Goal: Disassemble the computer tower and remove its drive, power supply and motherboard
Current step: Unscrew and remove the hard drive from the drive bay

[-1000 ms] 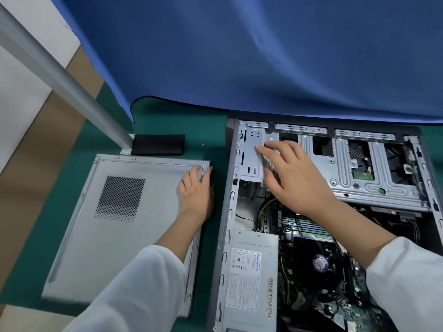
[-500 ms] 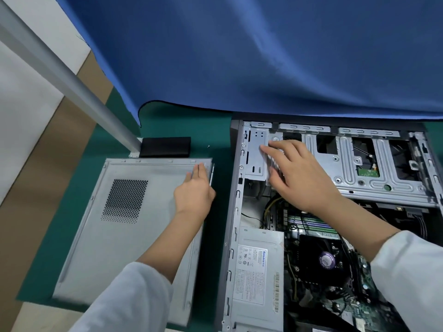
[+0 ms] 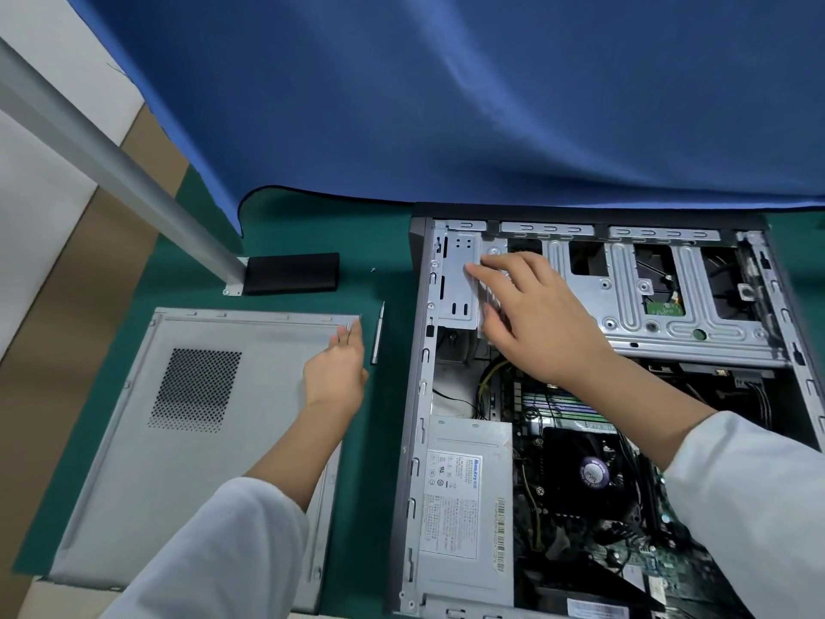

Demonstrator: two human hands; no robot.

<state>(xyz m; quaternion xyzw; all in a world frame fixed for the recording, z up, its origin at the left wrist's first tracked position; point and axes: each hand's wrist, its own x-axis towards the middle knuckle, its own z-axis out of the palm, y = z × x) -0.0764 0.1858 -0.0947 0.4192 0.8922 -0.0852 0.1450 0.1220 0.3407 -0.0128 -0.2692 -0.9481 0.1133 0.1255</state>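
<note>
The left hand (image 3: 335, 373) was open with straight fingers over the far right corner of the removed side panel (image 3: 187, 440), and I cannot tell if it touched the metal; it held nothing. The right hand (image 3: 531, 319) lay open and flat on the metal drive cage (image 3: 634, 306) at the far end of the computer tower (image 3: 419, 395), its fingers spread toward 10 o'clock, gripping nothing.

The tower lay on its side on the green tabletop (image 3: 379, 243), open on top. The power supply (image 3: 464, 507) sat at about 7 o'clock inside the case, along its left wall. The motherboard (image 3: 625, 556) with its black cooler (image 3: 585, 475) was at 5 o'clock from the right hand. A drive's green circuit board (image 3: 665, 308) showed through an opening in the cage at 3 o'clock.

A thin screwdriver (image 3: 377, 333) lay between the panel and the tower, just beside the left fingertips. A black box (image 3: 292, 272) sat at 12 o'clock from the panel.
</note>
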